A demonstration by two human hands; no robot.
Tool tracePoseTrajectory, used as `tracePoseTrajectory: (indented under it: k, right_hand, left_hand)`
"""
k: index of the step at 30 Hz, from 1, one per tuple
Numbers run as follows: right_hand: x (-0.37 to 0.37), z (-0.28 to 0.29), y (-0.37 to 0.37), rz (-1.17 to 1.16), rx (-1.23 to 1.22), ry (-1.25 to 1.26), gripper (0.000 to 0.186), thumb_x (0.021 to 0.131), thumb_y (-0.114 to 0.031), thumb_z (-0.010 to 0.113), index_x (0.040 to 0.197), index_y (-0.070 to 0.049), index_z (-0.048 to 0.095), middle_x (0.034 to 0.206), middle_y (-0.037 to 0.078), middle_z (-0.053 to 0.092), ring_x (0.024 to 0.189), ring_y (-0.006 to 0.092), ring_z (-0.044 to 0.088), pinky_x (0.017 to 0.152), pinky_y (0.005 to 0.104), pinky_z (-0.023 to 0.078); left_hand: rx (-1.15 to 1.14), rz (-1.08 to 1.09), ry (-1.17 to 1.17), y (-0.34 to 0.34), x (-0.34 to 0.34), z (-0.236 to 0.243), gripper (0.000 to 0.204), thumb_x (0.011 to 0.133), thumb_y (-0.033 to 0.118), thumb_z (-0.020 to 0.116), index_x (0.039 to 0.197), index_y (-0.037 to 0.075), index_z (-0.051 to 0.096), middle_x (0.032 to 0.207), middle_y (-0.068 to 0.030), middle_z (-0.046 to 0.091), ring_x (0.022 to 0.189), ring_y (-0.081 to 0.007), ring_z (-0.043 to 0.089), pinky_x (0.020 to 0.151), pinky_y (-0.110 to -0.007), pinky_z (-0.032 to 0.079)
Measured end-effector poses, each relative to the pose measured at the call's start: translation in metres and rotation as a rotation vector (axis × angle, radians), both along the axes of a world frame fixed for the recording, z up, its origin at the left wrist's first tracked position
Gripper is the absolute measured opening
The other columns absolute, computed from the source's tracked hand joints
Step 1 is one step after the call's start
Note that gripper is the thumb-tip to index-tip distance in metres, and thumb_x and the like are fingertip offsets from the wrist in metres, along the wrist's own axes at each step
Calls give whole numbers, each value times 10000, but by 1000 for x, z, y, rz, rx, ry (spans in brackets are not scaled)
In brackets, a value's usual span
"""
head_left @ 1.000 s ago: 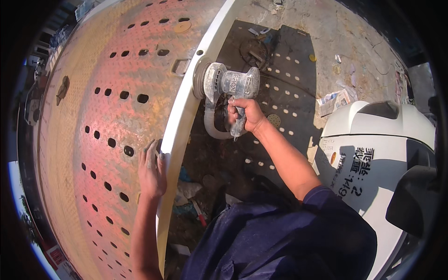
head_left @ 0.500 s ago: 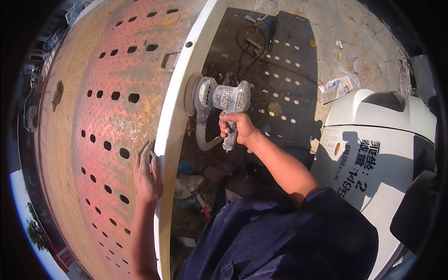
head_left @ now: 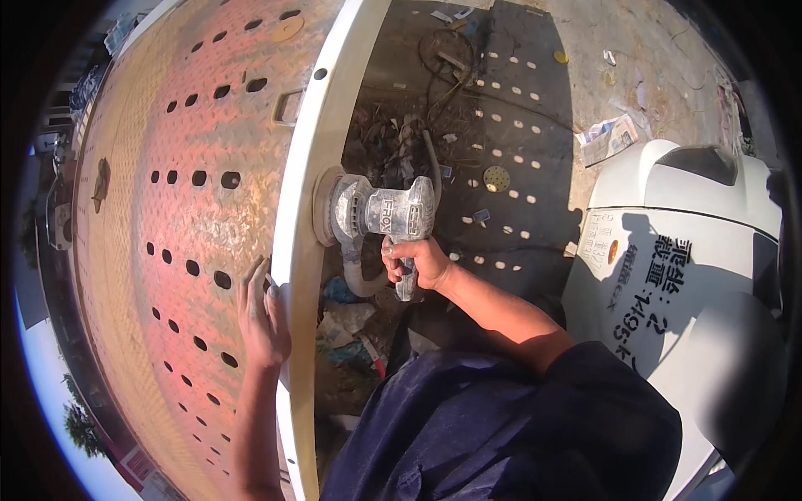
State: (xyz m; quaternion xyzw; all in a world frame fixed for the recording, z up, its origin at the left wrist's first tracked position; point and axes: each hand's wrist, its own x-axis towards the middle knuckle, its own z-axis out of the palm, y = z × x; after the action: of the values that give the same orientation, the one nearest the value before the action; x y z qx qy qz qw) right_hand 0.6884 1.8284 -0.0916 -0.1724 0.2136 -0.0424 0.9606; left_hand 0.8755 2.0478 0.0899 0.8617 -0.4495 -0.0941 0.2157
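Observation:
My right hand (head_left: 420,260) grips the handle of a dusty grey sander (head_left: 380,210). The sander's round pad lies against the side face of a long, pale beam (head_left: 302,209), and a hose (head_left: 361,280) curves down from the tool. To the left, my left hand (head_left: 263,317) lies with fingers stretched out at the edge of a metal deck (head_left: 184,217), next to the beam. This deck has worn red and yellow paint and rows of oval holes.
Right of me stands a white vehicle (head_left: 626,267) with dark lettering. Loose rubbish (head_left: 347,321) lies on the ground beside the beam. A perforated yellowish disc (head_left: 496,178), a newspaper (head_left: 607,140) and a looped cable (head_left: 447,63) are farther off. A dark cloth-like scrap (head_left: 101,184) rests on the deck.
My right hand has brought the sander nearer along the beam, toward my body. My left hand stays at the deck edge. The whole view has shifted slightly.

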Motion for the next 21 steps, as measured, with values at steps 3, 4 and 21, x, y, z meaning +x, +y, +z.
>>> tracePoseTrajectory:
  k: [3,4,21]
  right_hand:
    - [24,-13,-47,-42,-44,-73,140,904,-141,762,938,-22,697,733,68,648,580,160,562,589,377,541]
    - [30,-10,-59,-65,-65,-66,144,911,-147,755,932,-20,692,734,65,646,582,159,557,589,381,540]
    - [15,-5,-27,-47,16,7,128,907,-115,762,919,-11,689,735,81,656,554,166,583,571,374,535]
  left_hand:
    - [6,2,-4,-4,-2,2,475,1157,234,440,1482,-88,565,1473,-333,589,1374,-504,559,1191,-526,417]
    - [6,7,-8,-3,-2,1,474,1157,233,439,1483,-87,565,1473,-333,589,1373,-504,560,1190,-527,417]
    - [40,-3,-7,-7,-1,0,499,1164,284,420,1482,-69,573,1494,-312,582,1401,-496,542,1210,-535,400]
